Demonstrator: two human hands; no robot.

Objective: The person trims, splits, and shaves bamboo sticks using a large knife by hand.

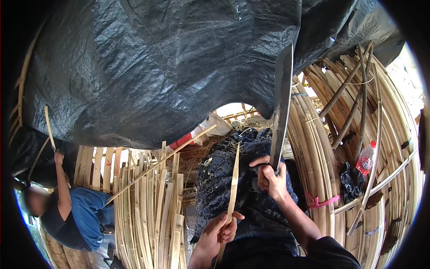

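Observation:
My left hand [219, 231] is closed around a narrow bamboo strip [234, 188], which stands nearly upright and tapers to a point at the top. In my right hand [272, 178] is a machete [282, 103], its long dark blade pointing up and the fingers wrapped about its handle. The blade is to the right of the strip and apart from it. Beneath both hands, a dark blue patterned cloth [219, 179] covers my lap, with thin pale shavings [206, 166] scattered on it.
Bamboo slats [148, 210] stand at left; a bundle [313, 148] with a pink tie [322, 201] and more slats lie right. A black tarp [170, 67] hangs ahead. At far left a person [80, 210] raises a strip [49, 125]. A plastic bottle [366, 158] rests right.

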